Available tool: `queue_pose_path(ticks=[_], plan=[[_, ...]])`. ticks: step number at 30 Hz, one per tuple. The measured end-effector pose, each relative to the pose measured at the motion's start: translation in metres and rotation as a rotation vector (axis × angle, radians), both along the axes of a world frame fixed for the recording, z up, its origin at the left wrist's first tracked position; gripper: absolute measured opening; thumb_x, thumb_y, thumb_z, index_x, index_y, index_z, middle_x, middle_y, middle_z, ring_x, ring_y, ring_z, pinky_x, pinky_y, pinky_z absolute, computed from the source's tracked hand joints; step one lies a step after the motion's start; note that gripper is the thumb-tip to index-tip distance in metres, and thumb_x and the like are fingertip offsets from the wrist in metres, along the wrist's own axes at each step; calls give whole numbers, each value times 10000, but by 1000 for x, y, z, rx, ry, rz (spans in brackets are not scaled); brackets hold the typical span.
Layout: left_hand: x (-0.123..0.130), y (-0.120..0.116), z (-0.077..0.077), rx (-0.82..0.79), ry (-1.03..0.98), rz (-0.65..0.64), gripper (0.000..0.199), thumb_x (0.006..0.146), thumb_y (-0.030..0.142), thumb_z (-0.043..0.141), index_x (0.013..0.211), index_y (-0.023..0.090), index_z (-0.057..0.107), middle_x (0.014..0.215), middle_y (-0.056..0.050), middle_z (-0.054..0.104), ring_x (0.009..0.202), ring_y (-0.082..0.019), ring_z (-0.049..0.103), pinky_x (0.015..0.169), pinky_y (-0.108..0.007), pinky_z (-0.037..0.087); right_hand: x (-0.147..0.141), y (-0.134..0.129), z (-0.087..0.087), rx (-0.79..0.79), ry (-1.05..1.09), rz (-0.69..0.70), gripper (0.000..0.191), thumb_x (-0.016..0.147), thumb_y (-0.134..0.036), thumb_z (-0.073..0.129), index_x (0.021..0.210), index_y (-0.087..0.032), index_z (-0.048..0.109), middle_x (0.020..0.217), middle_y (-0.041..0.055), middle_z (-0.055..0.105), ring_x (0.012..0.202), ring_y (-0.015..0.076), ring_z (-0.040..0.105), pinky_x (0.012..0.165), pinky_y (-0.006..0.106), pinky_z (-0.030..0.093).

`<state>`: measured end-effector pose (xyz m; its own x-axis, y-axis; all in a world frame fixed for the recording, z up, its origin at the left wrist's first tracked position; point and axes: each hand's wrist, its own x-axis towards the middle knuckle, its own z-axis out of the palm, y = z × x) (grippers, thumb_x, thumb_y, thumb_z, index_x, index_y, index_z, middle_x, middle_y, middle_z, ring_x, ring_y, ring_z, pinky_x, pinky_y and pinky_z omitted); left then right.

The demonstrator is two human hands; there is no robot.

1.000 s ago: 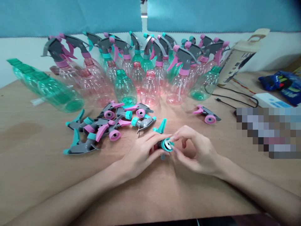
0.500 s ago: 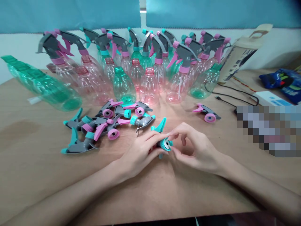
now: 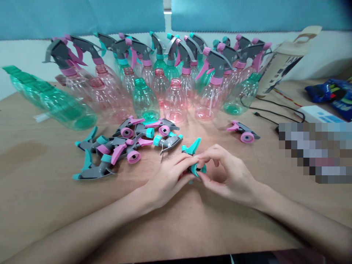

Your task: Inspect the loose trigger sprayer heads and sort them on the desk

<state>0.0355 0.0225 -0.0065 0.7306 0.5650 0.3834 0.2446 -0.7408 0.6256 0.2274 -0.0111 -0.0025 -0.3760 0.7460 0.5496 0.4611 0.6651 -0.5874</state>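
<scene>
My left hand [image 3: 168, 179] is closed around a grey trigger sprayer head with a turquoise trigger [image 3: 194, 146], just above the table. Its turquoise collar [image 3: 195, 170] faces toward me, with a dark opening inside. The thumb and fingertips of my right hand [image 3: 232, 173] pinch this collar from the right. The fingers cover most of the grey body. Left of my hands lies a pile of loose sprayer heads [image 3: 110, 148] with pink or turquoise collars. One pink-and-grey sprayer head [image 3: 244, 131] rests apart on the right.
Behind stand several pink and green bottles, among them an open pink bottle [image 3: 175, 102] and an open green bottle [image 3: 144, 102]. Green bottles [image 3: 66, 106] lean together at left. A printed carton [image 3: 286, 60], a black cable [image 3: 275, 110] and a blue packet [image 3: 330, 93] are at right.
The sprayer head has turned slightly in my hands; its trigger has shifted to the right. The pale disc seen in the collar earlier is now mostly out of sight.
</scene>
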Motion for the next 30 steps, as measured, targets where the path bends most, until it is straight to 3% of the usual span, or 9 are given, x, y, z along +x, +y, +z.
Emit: queue_pose_path(ticks=[8, 14, 20, 27, 30], plan=[[-2, 1, -1, 22, -33, 1, 294, 882, 206, 564, 1172, 177, 525, 1098, -70, 606, 936, -163, 603, 818, -283, 510, 7, 1, -1, 56, 21, 21, 441, 726, -47, 581, 1123, -205, 469, 865, 17, 602, 757, 152, 538, 633, 294, 452], [-3, 2, -4, 41, -13, 14, 311, 879, 211, 572, 1184, 189, 520, 1091, -60, 611, 943, -165, 603, 821, -288, 513, 8, 1, -1, -11, 2, 27, 498, 680, -27, 593, 1136, -187, 469, 901, 11, 583, 801, 136, 552, 675, 271, 460], [-3, 2, -5, 36, 13, 16, 281, 897, 212, 543, 1177, 193, 525, 1066, -63, 610, 925, -169, 605, 789, -293, 516, 6, 0, 2, -57, -38, 6, 495, 737, -73, 619, 1186, -202, 453, 934, -1, 611, 820, 111, 597, 691, 236, 472], [-2, 0, 0, -20, -30, 65, 339, 849, 207, 619, 1177, 200, 534, 973, -31, 613, 670, -102, 550, 640, -232, 491, 1, -4, -1, 88, 26, -136, 441, 778, -147, 668, 1156, -207, 450, 922, 21, 674, 796, 128, 667, 621, 248, 493], [-3, 0, 0, -19, -24, 63, 343, 837, 203, 636, 1168, 196, 545, 925, -18, 613, 663, -99, 543, 638, -226, 482, 1, -3, -3, 69, 97, -113, 450, 767, -132, 675, 1148, -206, 446, 846, 10, 677, 733, 134, 670, 536, 239, 492]])
